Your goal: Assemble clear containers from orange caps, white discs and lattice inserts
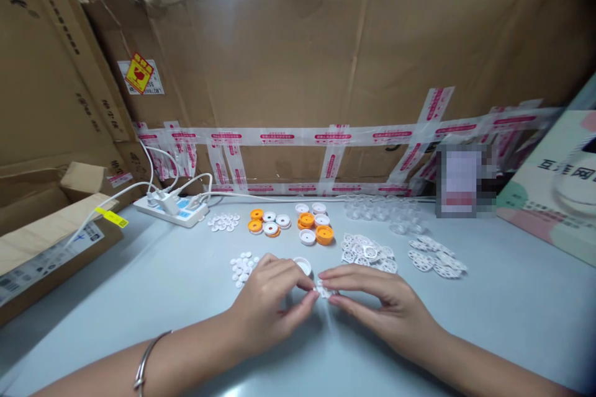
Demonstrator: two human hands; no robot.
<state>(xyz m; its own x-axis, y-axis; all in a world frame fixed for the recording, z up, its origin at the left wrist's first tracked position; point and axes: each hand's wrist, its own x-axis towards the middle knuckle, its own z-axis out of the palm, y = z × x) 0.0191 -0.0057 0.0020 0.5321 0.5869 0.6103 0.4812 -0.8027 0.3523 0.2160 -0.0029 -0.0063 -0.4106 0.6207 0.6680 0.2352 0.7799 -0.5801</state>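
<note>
Both hands meet at lower centre of the frame, low over the grey table [186, 298]. Left hand [267, 301] and right hand [377, 304] each pinch, thumb against forefinger, the same small white part [325, 289]; fingers nearly closed, only the part between them. It sits just above the tabletop, between the two sets of fingertips. Its exact shape is too small to tell.

Step in hand, as judged: fine fingertip work on that one piece, held from both sides. Whatever follows calls for light, precise pressure; the piece is tiny and would slip easily.

Around the hands:
- a white cap [303, 265], open side up, just behind the left fingertips
- a patch of small white discs [243, 267] left of it; a second patch [223, 221] farther back
- orange and white caps [311, 223] in two clusters at centre
- white lattice pieces [367, 253] just behind the right hand, more to the right
- clear pieces [386, 214] near the back wall

Edges: a taped cardboard wall [298, 74] closes the back; an open carton [41, 242] crowds the left, a printed box [549, 198] the right. A power strip [172, 209] with white cables lies at back left. Bare table lies in front of and beside both forearms, so the wrists have room toward the lower corners; forward reach is tight among the parts. A bracelet [149, 356] rides the left wrist.
</note>
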